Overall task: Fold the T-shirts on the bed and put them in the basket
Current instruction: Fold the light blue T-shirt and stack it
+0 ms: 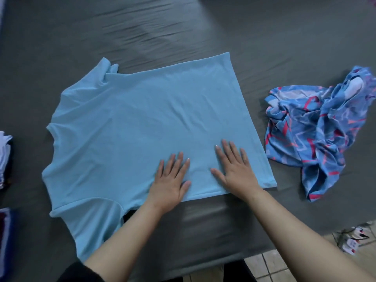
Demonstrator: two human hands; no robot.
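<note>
Both flat: left hand (172, 180) and right hand (236, 169) pressed light-blue T-shirt (142, 123) near-edge hem end, long axis running left.

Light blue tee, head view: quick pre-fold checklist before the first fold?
1. Light blue T-shirt lies spread on the grey bed: ok.
2. Body smooth: ok, only faint creases.
3. Far sleeve flat: not ok, bunched.
4. Left hand and right hand flat on the near edge of the shirt: ok.
5. Patterned shirt clear of the fold area: ok, crumpled to the right, apart.
6. Basket within reach: cannot tell, not in view.
</note>
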